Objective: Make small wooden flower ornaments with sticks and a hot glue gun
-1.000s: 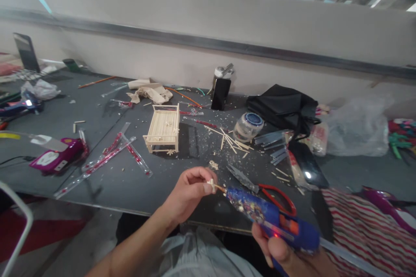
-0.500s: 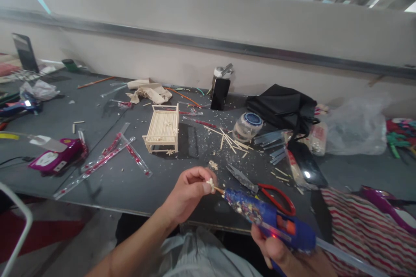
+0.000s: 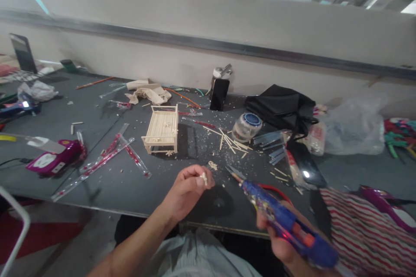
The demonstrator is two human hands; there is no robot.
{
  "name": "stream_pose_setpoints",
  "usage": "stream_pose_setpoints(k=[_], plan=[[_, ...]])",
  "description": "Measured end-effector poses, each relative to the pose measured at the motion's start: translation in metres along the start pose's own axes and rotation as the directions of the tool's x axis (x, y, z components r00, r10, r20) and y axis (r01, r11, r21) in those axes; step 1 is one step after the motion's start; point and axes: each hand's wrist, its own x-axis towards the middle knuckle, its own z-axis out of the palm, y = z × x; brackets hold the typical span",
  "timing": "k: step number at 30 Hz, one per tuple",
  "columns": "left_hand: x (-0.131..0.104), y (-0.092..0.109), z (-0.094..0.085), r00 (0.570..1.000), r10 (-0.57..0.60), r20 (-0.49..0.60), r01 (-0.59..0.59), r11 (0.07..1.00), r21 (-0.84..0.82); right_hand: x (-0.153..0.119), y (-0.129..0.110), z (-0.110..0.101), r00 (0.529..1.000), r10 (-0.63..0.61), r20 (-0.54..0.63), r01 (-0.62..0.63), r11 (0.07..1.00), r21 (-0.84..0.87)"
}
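Between the thumb and fingers of my left hand (image 3: 186, 188) is a small cream wooden piece (image 3: 203, 178). My right hand (image 3: 282, 240) is wrapped round a blue hot glue gun (image 3: 276, 214), whose nozzle points up and left, apart from the piece. Beneath the gun lie red-handled pliers (image 3: 235, 172), partly covered by it. A little pile of wooden bits (image 3: 212, 165) rests on the table just beyond my left fingers. Farther back stands a miniature bed-like frame made of sticks (image 3: 161, 127), with small flower-like pieces on it.
Loose wooden sticks (image 3: 229, 142) lie beside a clear jar with a blue lid (image 3: 247, 126). A phone (image 3: 219, 94) leans upright at the back. Right of it are a black bag (image 3: 281, 106) and glue sticks (image 3: 276, 149). A magenta glue gun (image 3: 53, 158) and plastic wrappers (image 3: 107, 151) lie left.
The glue gun has moved right and back from the wooden piece, its nozzle now over the pliers. My left hand has shifted slightly left, still pinching the piece.
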Motion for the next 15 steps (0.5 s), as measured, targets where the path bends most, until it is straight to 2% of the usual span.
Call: stream_pose_setpoints(k=[1, 3, 5, 7, 10, 12, 15], plan=[[0.001, 0.000, -0.003, 1.000, 0.005, -0.004, -0.005, 1.000, -0.025, 0.006, 0.005, -0.002, 0.997, -0.067, -0.033, 0.062, 0.989, -0.132], [0.003, -0.001, -0.009, 1.000, 0.009, -0.017, -0.010, 0.998, -0.067, 0.018, 0.018, -0.006, 0.984, -0.177, -0.025, 0.153, 0.908, -0.390], [0.005, -0.001, -0.016, 0.999, 0.013, -0.036, -0.016, 0.996, -0.092, 0.030, 0.035, -0.010, 0.982, -0.181, 0.043, 0.177, 0.832, -0.526], [0.007, -0.002, -0.022, 0.999, 0.018, -0.050, -0.022, 0.995, -0.096, 0.040, 0.053, -0.014, 0.986, -0.125, 0.113, 0.168, 0.794, -0.584], [0.010, -0.002, -0.027, 0.999, 0.021, -0.050, -0.025, 0.996, -0.089, 0.048, 0.071, -0.022, 0.976, -0.005, 0.218, 0.139, 0.784, -0.605], [0.011, -0.002, -0.028, 0.998, 0.022, -0.053, -0.027, 0.996, -0.085, 0.053, 0.073, -0.029, 0.954, 0.045, 0.296, 0.145, 0.795, -0.589], [0.012, 0.000, -0.027, 0.998, 0.025, -0.061, -0.030, 0.997, -0.075, 0.062, 0.060, -0.042, 0.918, 0.052, 0.394, 0.189, 0.814, -0.550]])
